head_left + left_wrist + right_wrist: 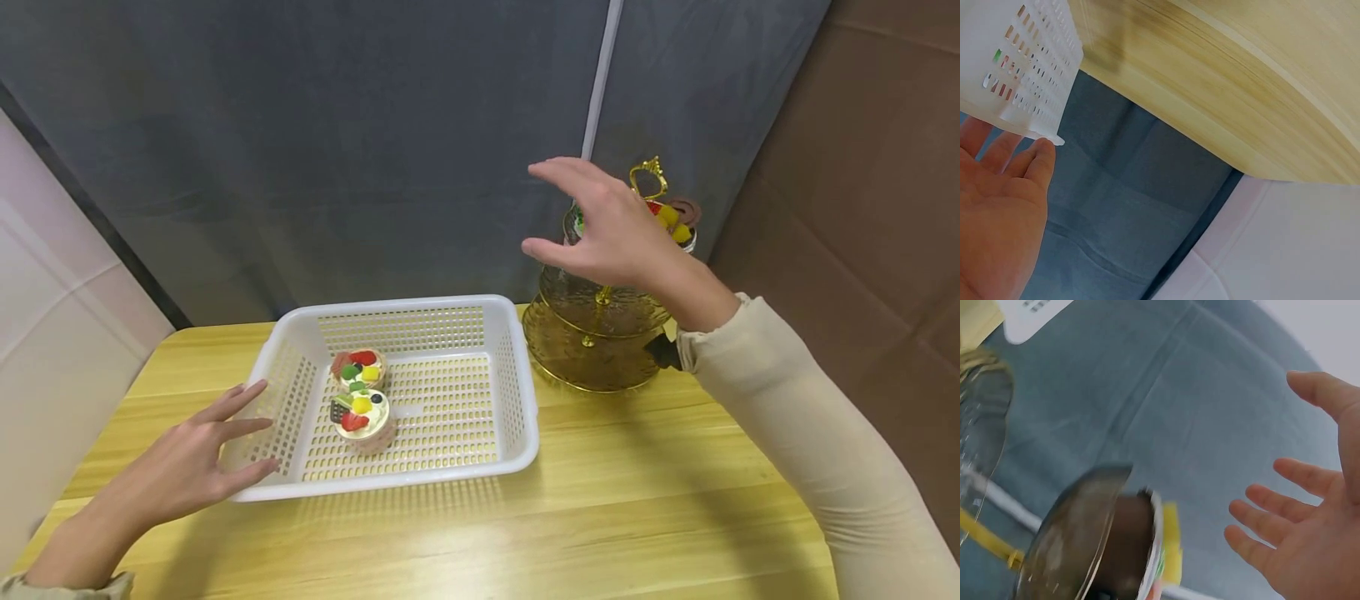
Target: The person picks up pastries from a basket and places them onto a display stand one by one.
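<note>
My left hand (191, 462), fingers spread and slightly bent, is at the left rim of a white plastic basket (401, 477). In the left wrist view its fingertips lie right at the basket's rim. Inside the basket, toward the left, are two dessert cups (367, 437) topped with cream and fruit pieces, one behind the other. My right hand (611, 225) is raised beside a tiered stand (592, 367) with gold trim, thumb and fingers apart and nothing between them. Fruit-topped desserts (670, 218) on its top tier are partly hidden behind that hand. In the right wrist view, a cup (1132, 544) sits on the tier.
Everything stands on a wooden table (465, 542). A dark grey curtain (360, 150) hangs behind it, a brown cloth (855, 217) at the right and a white one (60, 275) at the left. The stand is close to the basket's right side.
</note>
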A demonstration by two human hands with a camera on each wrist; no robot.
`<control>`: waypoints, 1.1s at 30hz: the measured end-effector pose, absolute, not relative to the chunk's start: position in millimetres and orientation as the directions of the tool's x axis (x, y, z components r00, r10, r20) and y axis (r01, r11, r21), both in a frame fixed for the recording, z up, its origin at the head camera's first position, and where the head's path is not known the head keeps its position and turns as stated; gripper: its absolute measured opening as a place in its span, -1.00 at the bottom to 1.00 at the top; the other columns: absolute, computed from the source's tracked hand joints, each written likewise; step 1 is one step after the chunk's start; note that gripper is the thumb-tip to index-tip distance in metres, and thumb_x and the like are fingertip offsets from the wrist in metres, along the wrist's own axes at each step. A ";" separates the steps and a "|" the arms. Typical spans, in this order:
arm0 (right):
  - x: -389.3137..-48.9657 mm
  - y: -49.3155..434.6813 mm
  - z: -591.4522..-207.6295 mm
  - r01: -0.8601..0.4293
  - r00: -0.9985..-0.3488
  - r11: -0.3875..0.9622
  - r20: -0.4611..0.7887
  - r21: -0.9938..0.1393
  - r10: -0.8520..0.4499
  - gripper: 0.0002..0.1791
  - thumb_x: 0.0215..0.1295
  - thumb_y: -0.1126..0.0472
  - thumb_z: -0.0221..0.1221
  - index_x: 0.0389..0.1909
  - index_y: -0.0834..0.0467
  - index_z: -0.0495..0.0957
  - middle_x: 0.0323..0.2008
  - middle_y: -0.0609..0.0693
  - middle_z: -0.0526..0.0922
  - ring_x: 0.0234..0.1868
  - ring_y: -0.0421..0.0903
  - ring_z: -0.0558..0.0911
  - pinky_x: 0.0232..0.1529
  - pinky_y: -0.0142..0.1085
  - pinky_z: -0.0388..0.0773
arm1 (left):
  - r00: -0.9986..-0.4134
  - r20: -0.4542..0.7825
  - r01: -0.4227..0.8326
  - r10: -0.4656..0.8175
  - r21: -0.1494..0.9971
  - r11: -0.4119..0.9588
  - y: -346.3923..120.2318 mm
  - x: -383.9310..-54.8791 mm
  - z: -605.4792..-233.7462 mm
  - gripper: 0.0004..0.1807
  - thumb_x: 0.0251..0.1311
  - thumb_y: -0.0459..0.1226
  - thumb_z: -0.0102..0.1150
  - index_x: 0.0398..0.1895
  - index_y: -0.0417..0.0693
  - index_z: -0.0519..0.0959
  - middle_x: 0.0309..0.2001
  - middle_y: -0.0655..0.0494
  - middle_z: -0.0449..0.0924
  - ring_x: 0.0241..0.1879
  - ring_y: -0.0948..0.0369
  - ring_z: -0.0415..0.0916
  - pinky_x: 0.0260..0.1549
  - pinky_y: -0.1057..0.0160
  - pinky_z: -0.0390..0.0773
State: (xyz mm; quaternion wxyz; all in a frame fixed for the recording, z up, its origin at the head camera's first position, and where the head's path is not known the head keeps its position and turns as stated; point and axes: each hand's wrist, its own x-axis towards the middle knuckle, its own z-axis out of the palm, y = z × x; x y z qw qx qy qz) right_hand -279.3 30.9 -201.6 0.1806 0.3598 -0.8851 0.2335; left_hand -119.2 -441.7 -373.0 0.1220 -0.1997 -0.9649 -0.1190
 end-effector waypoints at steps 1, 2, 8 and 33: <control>-279.0 26.1 -201.8 -0.732 -0.666 0.621 0.488 -0.282 -0.564 -0.21 0.21 -0.12 0.32 0.43 0.05 0.33 0.42 0.00 0.33 0.42 -0.02 0.33 0.34 0.07 0.23 | -0.891 0.282 0.414 0.356 0.180 0.892 -442.0 -119.0 -372.9 -0.43 -0.11 -0.02 0.56 -0.09 -0.22 0.72 0.38 -0.17 0.34 0.29 -0.33 0.31 -0.31 -0.33 0.52; -279.2 21.1 -202.4 -0.744 -0.654 0.607 0.491 -0.280 -0.576 -0.20 0.21 -0.12 0.32 0.43 0.05 0.34 0.41 0.00 0.34 0.41 -0.03 0.33 0.35 0.05 0.23 | -0.891 0.283 0.414 0.356 0.180 0.893 -442.2 -118.7 -372.9 -0.43 -0.11 -0.02 0.56 -0.08 -0.22 0.72 0.39 -0.17 0.34 0.29 -0.32 0.31 -0.31 -0.33 0.53; -277.1 -8.4 -208.4 -0.797 -0.600 0.543 0.456 -0.265 -0.658 -0.13 0.17 -0.14 0.35 0.46 0.06 0.28 0.44 -0.01 0.31 0.43 -0.08 0.30 0.36 -0.06 0.25 | -0.891 0.286 0.412 0.353 0.182 0.893 -443.4 -116.7 -373.0 -0.43 -0.12 -0.02 0.56 -0.08 -0.22 0.71 0.39 -0.16 0.34 0.29 -0.32 0.32 -0.33 -0.32 0.53; -272.4 -89.8 -264.0 -0.777 -0.484 0.323 0.184 -0.541 -0.856 -0.04 0.13 -0.08 0.42 0.51 0.05 0.19 0.45 -0.07 0.32 0.27 -0.20 0.50 0.27 -0.31 0.35 | -0.895 0.279 0.406 0.347 0.194 0.893 -443.0 -116.2 -373.4 -0.43 -0.10 -0.04 0.56 -0.07 -0.22 0.71 0.40 -0.16 0.33 0.31 -0.29 0.31 -0.33 -0.28 0.55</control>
